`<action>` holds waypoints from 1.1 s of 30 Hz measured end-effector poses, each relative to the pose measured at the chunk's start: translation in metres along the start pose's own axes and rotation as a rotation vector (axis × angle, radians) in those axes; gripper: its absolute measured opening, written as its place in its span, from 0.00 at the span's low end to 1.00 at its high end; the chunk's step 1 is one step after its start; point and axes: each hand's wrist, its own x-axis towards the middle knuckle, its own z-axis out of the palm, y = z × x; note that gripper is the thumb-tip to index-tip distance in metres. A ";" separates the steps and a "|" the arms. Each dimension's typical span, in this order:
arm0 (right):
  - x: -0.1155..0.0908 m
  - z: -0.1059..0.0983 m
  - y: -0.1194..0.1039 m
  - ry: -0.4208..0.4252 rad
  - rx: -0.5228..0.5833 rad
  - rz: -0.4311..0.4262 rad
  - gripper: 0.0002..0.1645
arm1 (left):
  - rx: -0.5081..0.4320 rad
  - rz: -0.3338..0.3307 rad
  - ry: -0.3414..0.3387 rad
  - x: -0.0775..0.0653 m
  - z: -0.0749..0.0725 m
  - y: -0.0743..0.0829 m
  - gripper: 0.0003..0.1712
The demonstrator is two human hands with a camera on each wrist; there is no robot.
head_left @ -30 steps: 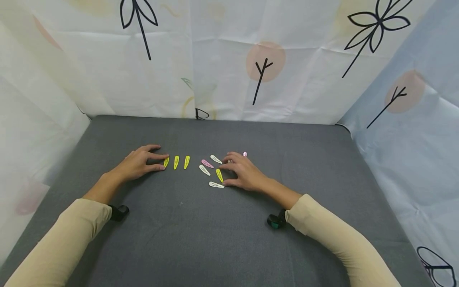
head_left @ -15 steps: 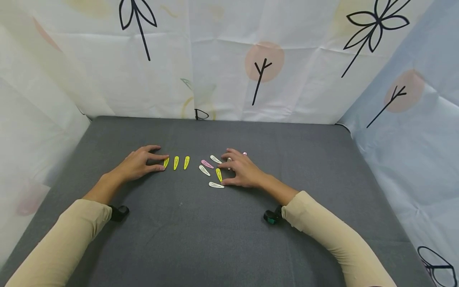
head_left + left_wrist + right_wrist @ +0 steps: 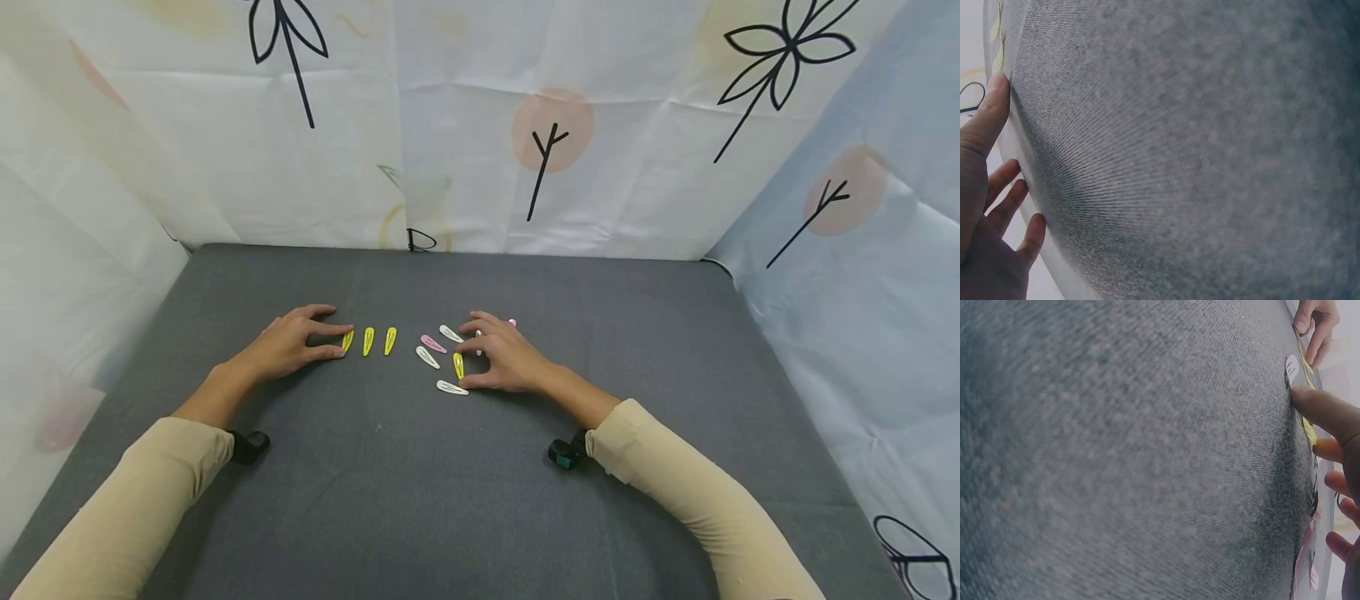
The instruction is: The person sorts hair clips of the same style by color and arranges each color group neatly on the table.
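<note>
At the left of a short row, my left hand (image 3: 288,342) pinches a yellow snap hair clip (image 3: 348,340) end to end between thumb and index finger. Two more yellow clips (image 3: 368,342) lie to its right, roughly upright in the head view. My right hand (image 3: 510,357) has its thumb and index finger at the two ends of another yellow clip (image 3: 458,365), also seen as a yellow clip (image 3: 1309,430) in the right wrist view. Around it lie white clips (image 3: 427,357) and a pink clip (image 3: 433,344); the right fingers partly hide others.
A grey cloth-covered table (image 3: 390,483) carries everything. Just below the right thumb is a white clip (image 3: 452,388), and beyond the right knuckles a pink clip (image 3: 512,322) peeks out. Printed white curtains (image 3: 465,167) close off the back and sides.
My right hand has shifted slightly left, and its thumb has come in to the lower end of the yellow clip, which now stands straighter. The left hand stays put.
</note>
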 end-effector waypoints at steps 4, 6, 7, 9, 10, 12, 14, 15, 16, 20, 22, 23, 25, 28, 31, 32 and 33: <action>0.004 0.000 -0.003 0.026 -0.013 0.026 0.30 | -0.001 0.002 -0.001 0.000 0.000 0.000 0.28; 0.007 0.000 -0.006 0.043 -0.019 0.040 0.30 | -0.002 0.005 0.002 0.000 0.000 0.000 0.28; 0.010 0.000 -0.008 0.052 -0.026 0.047 0.29 | -0.002 0.006 0.004 0.000 0.001 0.000 0.28; 0.015 -0.001 -0.013 0.069 -0.038 0.057 0.29 | 0.000 0.010 0.008 0.000 0.001 -0.001 0.28; 0.018 -0.001 -0.015 0.079 -0.042 0.061 0.29 | 0.001 0.011 0.009 0.000 0.002 -0.001 0.28; 0.024 0.000 -0.019 0.092 -0.049 0.074 0.29 | 0.003 0.007 0.009 0.000 0.002 -0.002 0.28; 0.031 0.001 -0.023 0.098 -0.049 0.092 0.29 | 0.003 0.004 0.006 0.000 0.002 -0.003 0.28; 0.034 0.002 -0.025 0.101 -0.050 0.102 0.30 | 0.002 0.002 0.004 0.000 0.002 -0.003 0.28; 0.037 0.003 -0.027 0.100 -0.053 0.114 0.30 | 0.001 0.001 0.003 0.000 0.002 -0.003 0.28; 0.050 0.008 -0.033 0.091 -0.073 0.168 0.31 | -0.003 0.007 0.002 0.000 0.002 -0.004 0.28; 0.056 0.012 -0.037 0.086 -0.082 0.195 0.31 | -0.002 0.008 0.003 0.000 0.002 -0.005 0.28; 0.059 0.013 -0.038 0.083 -0.083 0.205 0.32 | -0.002 0.008 0.003 0.000 0.002 -0.005 0.28; 0.064 0.017 -0.041 0.075 -0.091 0.221 0.32 | -0.001 0.004 0.005 0.000 0.002 -0.005 0.28; 0.070 0.022 -0.045 0.062 -0.085 0.241 0.32 | 0.003 0.002 0.004 0.000 0.002 -0.005 0.28; 0.073 0.026 -0.047 0.060 -0.083 0.251 0.32 | 0.010 0.002 0.001 0.000 0.002 -0.005 0.28; 0.074 0.027 -0.047 0.062 -0.080 0.253 0.32 | 0.012 0.003 0.000 0.001 0.002 -0.005 0.28; 0.074 0.028 -0.047 0.061 -0.084 0.256 0.32 | 0.013 0.004 -0.002 0.001 0.002 -0.006 0.28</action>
